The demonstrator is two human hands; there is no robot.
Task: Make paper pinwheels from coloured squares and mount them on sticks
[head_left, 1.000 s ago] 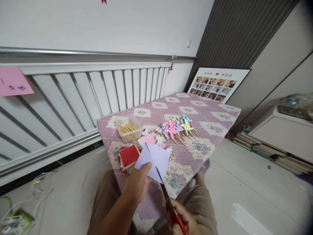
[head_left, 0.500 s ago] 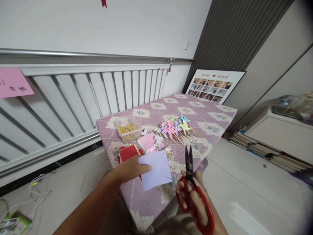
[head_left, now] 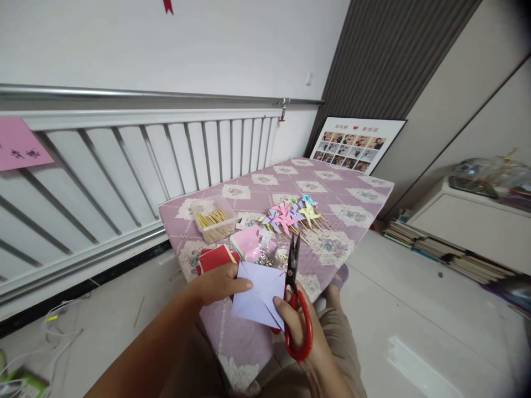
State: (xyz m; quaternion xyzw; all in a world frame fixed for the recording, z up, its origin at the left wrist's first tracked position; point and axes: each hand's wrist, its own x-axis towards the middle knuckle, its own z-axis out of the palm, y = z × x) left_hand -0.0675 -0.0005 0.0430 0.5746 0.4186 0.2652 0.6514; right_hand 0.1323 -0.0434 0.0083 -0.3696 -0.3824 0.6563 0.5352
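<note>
A square sheet of lilac paper [head_left: 256, 293] with slits cut in from its corners is pinched at its left edge by my left hand [head_left: 224, 284], thumb on top. My right hand [head_left: 292, 318] grips red-handled scissors [head_left: 306, 337], their dark blades pointing up, slightly parted, beside the paper's right edge. The right thumb also presses on the paper's lower right part. Just beyond lie red paper squares [head_left: 215, 257], pink paper [head_left: 244, 240], a pile of small shiny pieces [head_left: 265, 258] and a small round item [head_left: 282, 255] I cannot make out.
On the flowered tablecloth [head_left: 265, 179] stands a clear plastic box [head_left: 215, 231] of wooden sticks. Several finished paper pinwheels [head_left: 285, 218] on sticks lie to its right. Behind the table runs a white radiator [head_left: 194, 149]; a photo board [head_left: 357, 146] leans at the far end.
My right hand has brought the scissors left to the lilac paper, and its thumb now rests on the sheet. The paper has turned slightly; a slit at its lower right has spread apart.
</note>
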